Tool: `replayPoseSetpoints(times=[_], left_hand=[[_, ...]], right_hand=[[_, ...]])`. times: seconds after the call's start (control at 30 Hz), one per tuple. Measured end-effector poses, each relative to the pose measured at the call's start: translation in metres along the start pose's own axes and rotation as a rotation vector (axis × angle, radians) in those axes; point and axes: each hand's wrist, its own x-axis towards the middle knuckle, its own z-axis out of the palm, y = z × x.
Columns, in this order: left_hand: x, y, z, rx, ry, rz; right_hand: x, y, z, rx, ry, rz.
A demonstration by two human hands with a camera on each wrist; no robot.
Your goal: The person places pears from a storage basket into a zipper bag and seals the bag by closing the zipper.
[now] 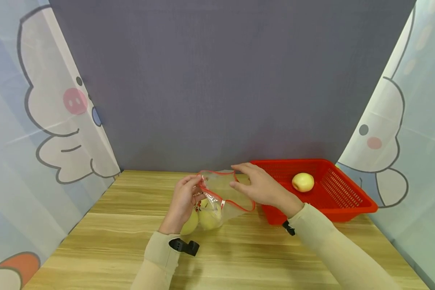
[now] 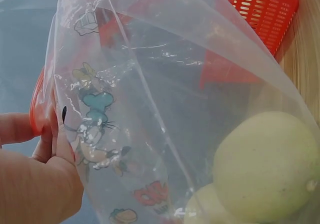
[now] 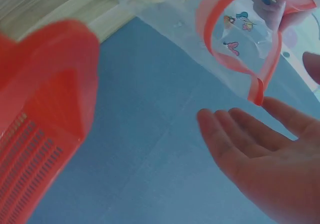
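A clear zip bag (image 1: 235, 197) with a red-edged mouth and cartoon prints hangs over the table, its mouth spread wide. My left hand (image 1: 184, 197) pinches the red edge on the bag's left side; the left wrist view shows the thumb and fingers (image 2: 47, 139) on it. Pale yellow apples (image 2: 267, 166) lie at the bottom of the bag. On the mouth's right side is my right hand (image 1: 262, 185), fingers extended and holding nothing. In the right wrist view its fingers (image 3: 240, 134) are close to the red edge; whether the index finger touches it I cannot tell.
A red plastic basket (image 1: 348, 210) with slotted walls stands at the back right of the wooden table (image 1: 105, 225). One yellow apple (image 1: 303, 182) lies inside it. A grey panel (image 1: 217, 88) rises behind the table, with cartoon-printed curtains (image 1: 58, 161) at the sides.
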Motion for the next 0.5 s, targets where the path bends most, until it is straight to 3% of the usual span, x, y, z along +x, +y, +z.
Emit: replayPoseSetpoints(times=[0.27,0.5], left_hand=[[-0.0007,0.0009,-0.0001,0.001,-0.01,-0.006],[-0.0005,-0.0008,-0.0002,-0.008,-0.022,-0.004]], right_hand=[[-0.0032,-0.0001,-0.0039,-0.16,-0.095,0.028],[-0.0083,0.0016,-0.0013,-0.296,-0.117,-0.035]])
